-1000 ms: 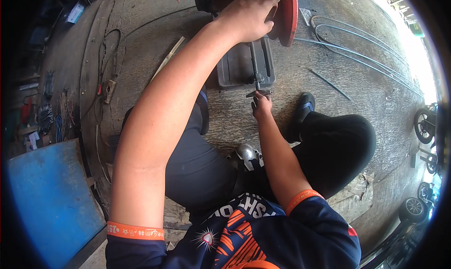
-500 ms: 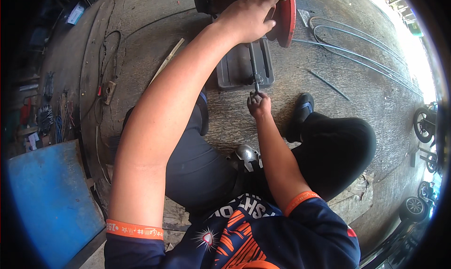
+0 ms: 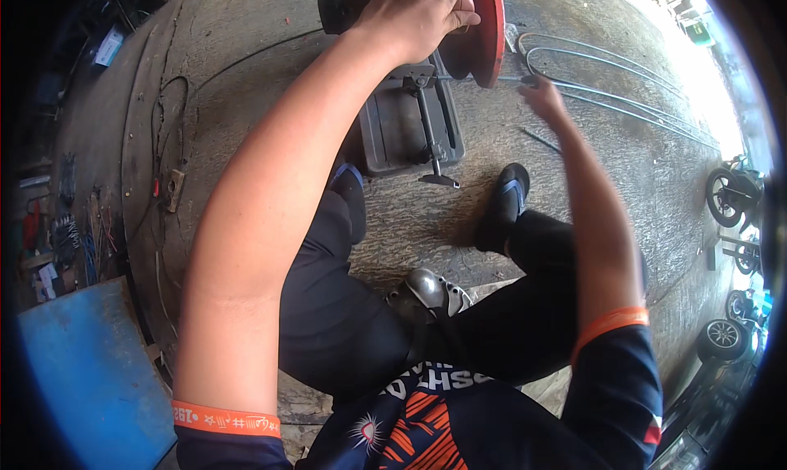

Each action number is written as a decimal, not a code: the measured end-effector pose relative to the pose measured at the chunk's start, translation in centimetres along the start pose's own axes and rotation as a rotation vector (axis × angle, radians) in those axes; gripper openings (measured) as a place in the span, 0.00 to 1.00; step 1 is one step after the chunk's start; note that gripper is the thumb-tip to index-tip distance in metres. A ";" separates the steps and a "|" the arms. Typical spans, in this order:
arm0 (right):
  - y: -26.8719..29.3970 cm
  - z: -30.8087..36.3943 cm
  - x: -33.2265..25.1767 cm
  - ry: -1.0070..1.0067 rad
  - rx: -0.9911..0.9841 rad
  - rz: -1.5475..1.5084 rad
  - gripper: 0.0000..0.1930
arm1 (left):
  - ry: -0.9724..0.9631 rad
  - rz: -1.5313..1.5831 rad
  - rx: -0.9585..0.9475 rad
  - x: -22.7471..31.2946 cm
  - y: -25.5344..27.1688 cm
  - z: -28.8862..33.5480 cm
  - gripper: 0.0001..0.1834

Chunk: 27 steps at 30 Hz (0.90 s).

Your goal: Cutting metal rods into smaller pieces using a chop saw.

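Note:
A cut-off saw with a red wheel guard (image 3: 492, 39), a dark motor (image 3: 336, 9) and a grey base (image 3: 379, 138) stands on the floor before me. My left hand (image 3: 418, 15) is bent over the saw's top beside the guard, its far fingers cut off by the picture's edge. Out to the right, my right hand (image 3: 543, 97) is closed around a long thin metal rod (image 3: 507, 79), slightly blurred. That rod runs under the guard toward the saw's clamp. The clamp screw (image 3: 428, 125) ends in a crank handle (image 3: 440, 180) that no hand touches.
Long bent rods (image 3: 623, 68) stretch away to the right, with a short rod piece (image 3: 541, 139) nearer. A cable (image 3: 246, 56) trails left from the saw. At lower left is a blue panel (image 3: 82, 371). A rounded metal object (image 3: 428, 288) lies between my legs.
My right hand has left the clamp's crank handle and moved up and right to the metal rod. The left hand stays on the saw. The whole view has shifted slightly.

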State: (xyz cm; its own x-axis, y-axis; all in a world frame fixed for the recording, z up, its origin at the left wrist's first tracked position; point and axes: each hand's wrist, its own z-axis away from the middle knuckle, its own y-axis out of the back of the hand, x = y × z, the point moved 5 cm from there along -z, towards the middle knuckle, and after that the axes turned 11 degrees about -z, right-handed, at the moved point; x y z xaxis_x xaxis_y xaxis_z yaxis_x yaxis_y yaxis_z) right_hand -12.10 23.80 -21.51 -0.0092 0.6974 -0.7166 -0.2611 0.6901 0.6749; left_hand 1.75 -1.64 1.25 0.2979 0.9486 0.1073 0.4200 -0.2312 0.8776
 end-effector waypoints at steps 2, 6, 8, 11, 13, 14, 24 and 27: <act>4.0 -2.5 -2.3 0.208 -0.154 0.507 0.19 | -0.047 0.011 0.084 -0.5 0.2 -0.7 0.26; 6.5 -6.9 -2.2 0.211 -0.238 0.838 0.16 | -0.092 -0.019 0.185 -2.3 0.3 -2.9 0.23; 4.9 -9.5 0.0 0.143 -0.233 0.718 0.16 | -0.124 -0.018 0.390 -2.8 0.3 -3.9 0.20; 0.9 -13.1 5.5 -0.011 -0.206 0.608 0.19 | -0.221 0.005 0.504 -4.1 -0.7 -5.8 0.19; -2.2 -14.8 9.9 -0.263 -0.347 0.403 0.16 | -0.150 0.123 0.494 -5.1 -2.3 -5.8 0.21; -3.6 -14.9 11.6 -0.333 -0.239 0.195 0.16 | -0.130 0.156 0.511 -5.6 -2.8 -5.9 0.21; -11.3 -19.6 21.4 -0.852 0.138 -1.304 0.15 | -0.180 0.812 0.626 -5.1 -3.4 -7.9 0.28; -12.3 -20.8 22.8 -0.857 0.135 -1.239 0.12 | -0.180 0.811 0.633 -5.2 -3.1 -8.3 0.28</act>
State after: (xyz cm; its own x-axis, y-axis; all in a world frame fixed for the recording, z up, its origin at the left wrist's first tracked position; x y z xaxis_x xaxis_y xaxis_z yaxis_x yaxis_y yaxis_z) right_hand -29.19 27.21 -49.82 0.7049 -0.4553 -0.5438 0.4069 0.8876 -0.2158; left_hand -8.26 -4.09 1.85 0.7925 0.4243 0.4380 0.3941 -0.9045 0.1630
